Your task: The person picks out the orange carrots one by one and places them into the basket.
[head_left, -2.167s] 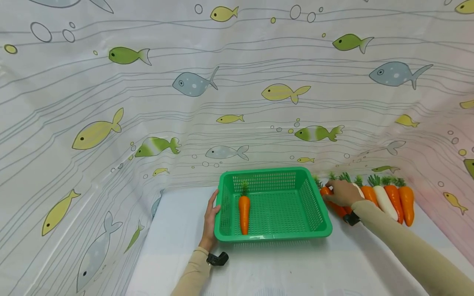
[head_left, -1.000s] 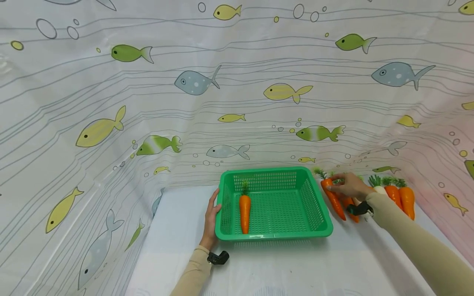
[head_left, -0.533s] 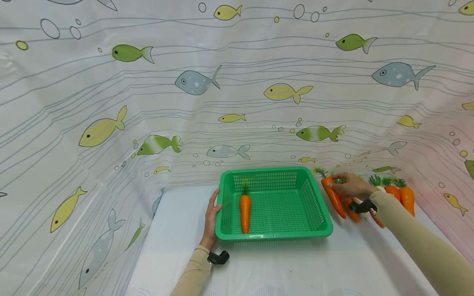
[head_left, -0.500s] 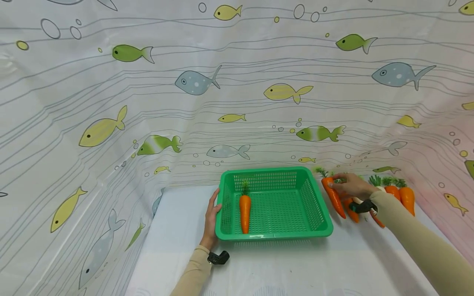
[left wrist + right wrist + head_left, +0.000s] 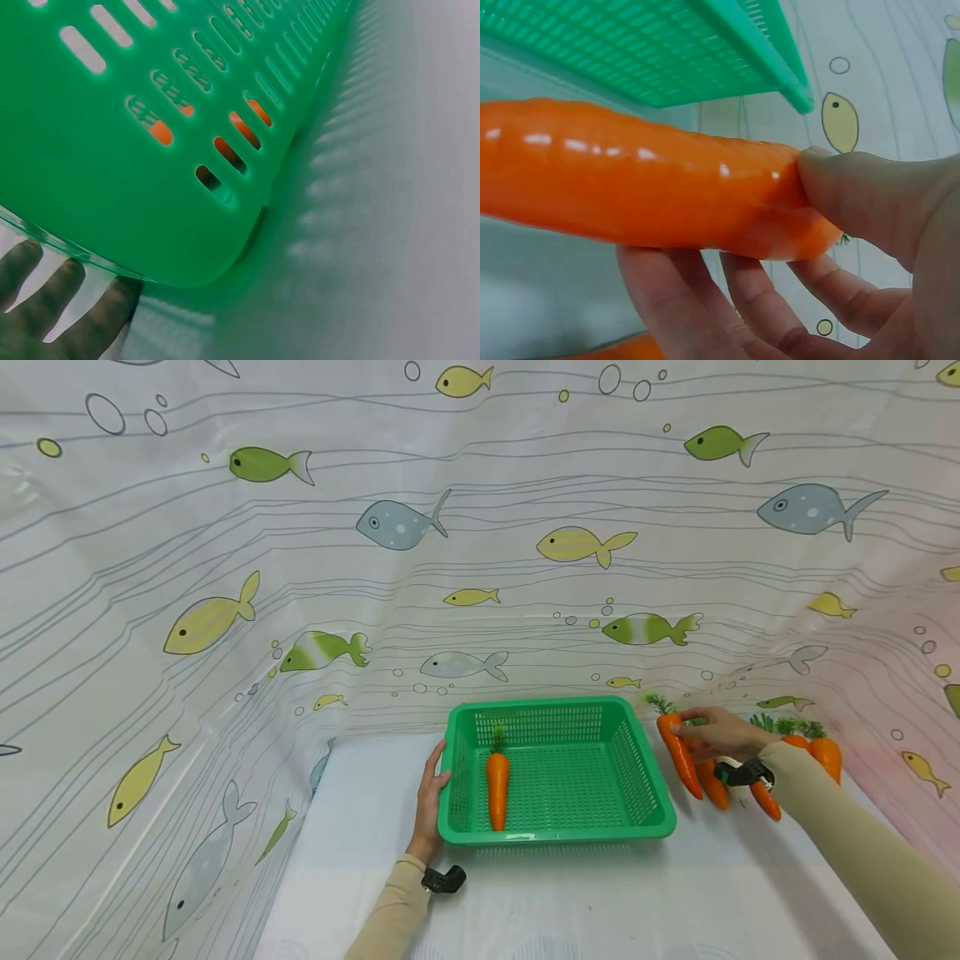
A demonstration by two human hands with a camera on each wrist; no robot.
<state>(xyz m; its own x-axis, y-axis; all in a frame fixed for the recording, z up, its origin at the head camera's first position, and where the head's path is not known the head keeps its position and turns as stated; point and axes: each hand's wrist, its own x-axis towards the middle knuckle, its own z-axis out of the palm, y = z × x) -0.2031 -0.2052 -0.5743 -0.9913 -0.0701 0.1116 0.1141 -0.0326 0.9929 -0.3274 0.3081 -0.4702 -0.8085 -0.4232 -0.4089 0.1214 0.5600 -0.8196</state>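
Right hand (image 5: 722, 737): pinches toy carrot (image 5: 681, 756) just right of green basket (image 5: 637, 760); more carrots (image 5: 825, 753) behind. Left hand (image 5: 430, 793): flat on basket's left wall. One carrot inside (image 5: 497, 778).

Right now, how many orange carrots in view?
6: one in the basket, one gripped by the right hand, four beside it; more may be hidden behind the arm.

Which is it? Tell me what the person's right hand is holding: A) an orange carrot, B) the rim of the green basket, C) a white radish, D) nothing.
A: in the right wrist view the right hand has thumb and fingers pinching an orange carrot; the left hand rests on the green basket.
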